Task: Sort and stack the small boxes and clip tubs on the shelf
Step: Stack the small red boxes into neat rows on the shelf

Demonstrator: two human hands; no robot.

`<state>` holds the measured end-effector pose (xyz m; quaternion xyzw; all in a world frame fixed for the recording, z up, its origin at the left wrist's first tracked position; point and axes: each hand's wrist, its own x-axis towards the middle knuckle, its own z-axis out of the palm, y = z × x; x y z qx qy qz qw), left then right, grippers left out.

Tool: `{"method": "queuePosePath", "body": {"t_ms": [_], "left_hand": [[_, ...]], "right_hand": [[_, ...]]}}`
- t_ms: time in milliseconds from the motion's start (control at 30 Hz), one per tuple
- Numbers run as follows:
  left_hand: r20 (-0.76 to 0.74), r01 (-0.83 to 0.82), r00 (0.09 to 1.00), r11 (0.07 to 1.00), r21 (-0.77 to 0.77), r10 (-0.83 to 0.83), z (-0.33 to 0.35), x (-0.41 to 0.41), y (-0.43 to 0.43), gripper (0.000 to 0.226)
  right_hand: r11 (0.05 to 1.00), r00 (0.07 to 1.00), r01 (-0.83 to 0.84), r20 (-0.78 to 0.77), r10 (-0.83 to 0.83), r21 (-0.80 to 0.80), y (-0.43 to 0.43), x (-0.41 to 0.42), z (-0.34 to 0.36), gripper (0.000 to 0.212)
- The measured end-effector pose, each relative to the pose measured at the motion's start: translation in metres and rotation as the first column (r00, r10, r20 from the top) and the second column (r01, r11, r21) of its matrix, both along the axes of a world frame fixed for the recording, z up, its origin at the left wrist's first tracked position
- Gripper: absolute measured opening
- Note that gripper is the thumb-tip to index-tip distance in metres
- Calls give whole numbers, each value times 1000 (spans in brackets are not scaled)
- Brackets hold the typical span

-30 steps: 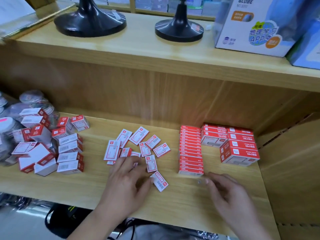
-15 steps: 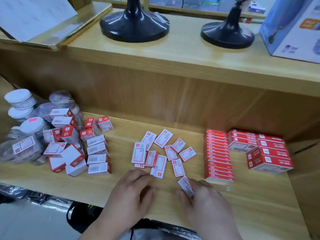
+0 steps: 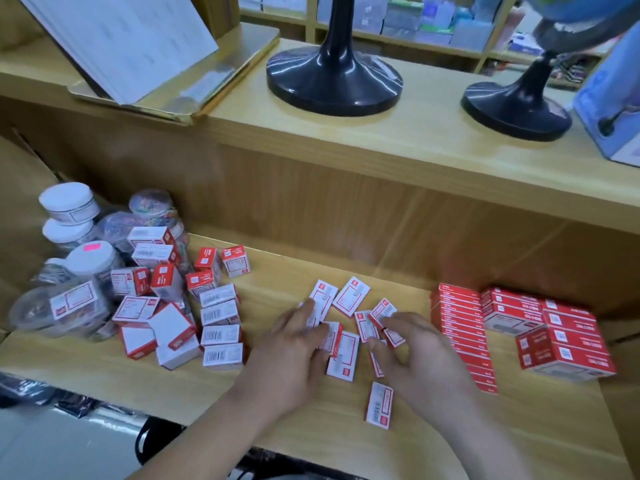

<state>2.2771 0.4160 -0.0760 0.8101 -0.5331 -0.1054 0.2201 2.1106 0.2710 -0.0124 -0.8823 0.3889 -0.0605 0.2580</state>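
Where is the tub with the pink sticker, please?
Head view: the pink-stickered tub stands at the left end of the shelf among other tubs, beside the jumbled boxes.

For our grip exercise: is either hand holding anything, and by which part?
Left hand presses straight fingers on loose flat boxes, holding none. Right hand: thumb and forefinger flank one box at its end; whether they pinch cannot be told.

Two hands [image 3: 294,355] [image 3: 420,358], two black stands [image 3: 334,84] [image 3: 516,109], one book [image 3: 131,39], at least three white-lidded tubs [image 3: 69,202].
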Motion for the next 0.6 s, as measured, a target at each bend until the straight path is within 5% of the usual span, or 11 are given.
{"method": "queuePosePath", "body": {"t_ms": [233,333,533,600], "left_hand": [[8,78,997,992,-96,-78,-4,-8,15,26],[-97,32,994,988,-151,-47,6,-1,10,26],[27,-193,981,973,129,191,27,28,-35,26],[-3,-182,983,967,177,185,23,33,-46,29]], "right_hand": [[970,937,-241,-262,231,-8,-20,47,-28,70],[965,922,-261,-299,247,-6,-15,43,-37,91],[963,938,-269,-231,259,-11,1,26,-44,97],[970,963,-240,-134,235,-22,-4,21,-46,79]]}}
